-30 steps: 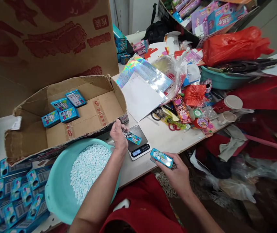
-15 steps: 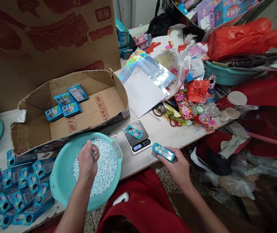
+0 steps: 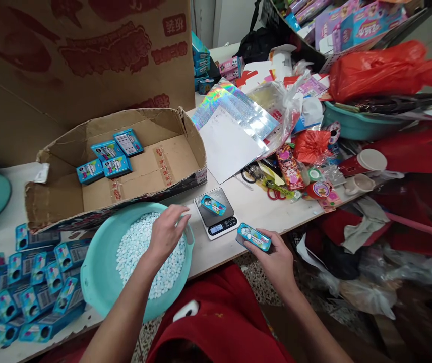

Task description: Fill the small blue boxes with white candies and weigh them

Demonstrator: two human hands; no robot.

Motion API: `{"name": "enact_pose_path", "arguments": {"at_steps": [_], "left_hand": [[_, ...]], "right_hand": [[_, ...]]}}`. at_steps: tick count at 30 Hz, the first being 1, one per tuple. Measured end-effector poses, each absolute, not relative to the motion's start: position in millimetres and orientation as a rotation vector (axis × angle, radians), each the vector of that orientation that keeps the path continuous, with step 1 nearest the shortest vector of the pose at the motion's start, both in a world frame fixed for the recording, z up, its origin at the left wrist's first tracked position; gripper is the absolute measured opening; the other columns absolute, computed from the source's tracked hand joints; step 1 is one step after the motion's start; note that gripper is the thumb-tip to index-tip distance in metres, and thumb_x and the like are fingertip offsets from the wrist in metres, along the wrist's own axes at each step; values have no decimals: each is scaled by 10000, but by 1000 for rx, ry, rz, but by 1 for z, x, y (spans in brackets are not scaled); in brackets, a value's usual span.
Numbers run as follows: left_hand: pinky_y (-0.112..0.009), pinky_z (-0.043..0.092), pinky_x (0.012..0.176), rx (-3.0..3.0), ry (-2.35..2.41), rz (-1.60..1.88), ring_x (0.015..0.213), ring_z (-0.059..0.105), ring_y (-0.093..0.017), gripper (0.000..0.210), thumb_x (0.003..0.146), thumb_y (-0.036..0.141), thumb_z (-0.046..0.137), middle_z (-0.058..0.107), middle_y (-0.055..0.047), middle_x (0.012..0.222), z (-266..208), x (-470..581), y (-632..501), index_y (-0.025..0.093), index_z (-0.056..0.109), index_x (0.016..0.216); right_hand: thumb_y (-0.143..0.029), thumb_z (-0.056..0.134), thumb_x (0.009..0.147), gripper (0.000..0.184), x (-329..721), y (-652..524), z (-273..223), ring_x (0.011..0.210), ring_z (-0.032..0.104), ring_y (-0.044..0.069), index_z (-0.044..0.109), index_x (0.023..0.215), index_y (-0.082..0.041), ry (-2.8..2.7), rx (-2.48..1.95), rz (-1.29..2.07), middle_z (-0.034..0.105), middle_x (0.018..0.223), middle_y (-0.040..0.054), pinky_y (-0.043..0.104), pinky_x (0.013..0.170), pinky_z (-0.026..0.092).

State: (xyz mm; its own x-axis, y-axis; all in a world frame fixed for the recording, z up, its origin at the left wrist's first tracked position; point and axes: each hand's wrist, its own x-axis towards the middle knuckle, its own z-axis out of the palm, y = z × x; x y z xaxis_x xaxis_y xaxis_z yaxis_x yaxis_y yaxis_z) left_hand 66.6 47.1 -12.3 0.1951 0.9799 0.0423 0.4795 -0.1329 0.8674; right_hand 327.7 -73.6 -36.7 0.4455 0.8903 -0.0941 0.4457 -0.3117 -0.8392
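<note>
My right hand (image 3: 276,257) grips a small blue candy box (image 3: 254,237) by its right end, off the table's front edge. White pieces show through the round hole in the box. Over the right side of a turquoise basin (image 3: 100,262) is my left hand (image 3: 168,232), its fingers bent and drawn together towards the scale. Whatever those fingers hold is hidden. Pale blue and white candies (image 3: 136,242) cover the basin's bottom. A second blue candy box (image 3: 213,205) lies on a digital kitchen scale (image 3: 221,228) between my hands.
Behind the basin stands a low cardboard box (image 3: 143,176) with several blue boxes in it. More blue candy boxes (image 3: 42,287) with round holes are stacked at left. White paper (image 3: 231,146), scissors (image 3: 274,194), a lidded cup (image 3: 367,161) and wrappers crowd the right side.
My left hand has moved right and slightly up from the middle of the basin towards the scale, its fist loosening. My right hand stays put with its candy box. The view has shifted slightly.
</note>
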Motion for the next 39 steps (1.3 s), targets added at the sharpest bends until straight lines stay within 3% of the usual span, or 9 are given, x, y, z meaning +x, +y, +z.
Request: {"name": "enact_pose_path", "arguments": {"at_steps": [5, 11, 17, 23, 28, 30, 33, 36, 39], "left_hand": [[-415, 319, 1011, 2150, 1148, 507, 1216, 398, -282, 534, 714, 194, 666, 480, -78, 1327, -34, 111, 94, 291, 540, 1224], [-305, 408, 785, 2104, 1172, 364, 891, 537, -226, 277, 748, 246, 639, 577, -52, 950, -60, 118, 96, 274, 600, 1021], [-260, 382, 816, 1474, 1499, 983, 900, 527, -210, 375, 624, 266, 770, 606, -27, 955, -18, 74, 61, 251, 646, 978], [-247, 402, 802, 1096, 1637, 1056, 873, 525, -219, 423, 513, 203, 831, 633, -12, 888, 20, 33, 16, 247, 689, 909], [-257, 426, 799, 1001, 1555, 962, 868, 554, -219, 418, 533, 203, 821, 651, -18, 924, 13, 27, -18, 251, 692, 928], [-247, 431, 782, 960, 1468, 909, 841, 565, -202, 423, 561, 236, 816, 652, -28, 922, 4, 29, -30, 237, 682, 962], [-250, 442, 791, 743, 1316, 1006, 875, 570, -192, 432, 679, 429, 731, 639, -57, 978, -4, 28, -42, 210, 649, 1042], [-298, 473, 787, 363, 1128, 1248, 922, 579, -211, 592, 784, 661, 466, 621, -96, 1024, -2, 21, -44, 189, 603, 1113], [-321, 493, 767, 138, 1018, 1351, 900, 601, -221, 642, 797, 695, 393, 636, -123, 961, 0, 11, -39, 141, 628, 1018]], "right_hand": [[-437, 717, 712, 412, 330, -70, -39, 877, 599, 220, 629, 1020, -178, -1122, -1909, 727, 629, 970, 73, 375, 784, 492], [-432, 712, 717, 383, 326, -50, -39, 860, 590, 210, 629, 995, -182, -1157, -1866, 716, 621, 937, 60, 362, 779, 488], [-379, 726, 712, 374, 301, 0, -60, 883, 588, 197, 623, 1014, -185, -1200, -1730, 694, 609, 945, 42, 338, 803, 476], [-382, 703, 734, 400, 283, 34, -79, 960, 582, 225, 593, 1056, -173, -1367, -1652, 667, 610, 1014, 78, 386, 865, 478], [-390, 736, 717, 675, 263, 8, -38, 1227, 434, 293, 446, 1298, -207, -1630, -1520, 571, 493, 1307, 133, 492, 1035, 349], [-386, 727, 730, 666, 246, -6, -20, 1140, 519, 274, 442, 1305, -210, -1731, -1424, 878, 553, 1243, 110, 433, 973, 426], [-402, 687, 770, 426, 216, -19, -2, 867, 623, 212, 570, 1130, -206, -1789, -1366, 1267, 655, 987, 45, 324, 766, 512], [-416, 704, 759, 339, 195, -24, 8, 797, 606, 196, 609, 1008, -208, -1826, -1331, 1210, 647, 903, 35, 304, 717, 494], [-412, 713, 757, 355, 181, -26, 10, 844, 597, 215, 602, 1036, -223, -1943, -1265, 1102, 640, 929, 47, 324, 750, 478]]}}
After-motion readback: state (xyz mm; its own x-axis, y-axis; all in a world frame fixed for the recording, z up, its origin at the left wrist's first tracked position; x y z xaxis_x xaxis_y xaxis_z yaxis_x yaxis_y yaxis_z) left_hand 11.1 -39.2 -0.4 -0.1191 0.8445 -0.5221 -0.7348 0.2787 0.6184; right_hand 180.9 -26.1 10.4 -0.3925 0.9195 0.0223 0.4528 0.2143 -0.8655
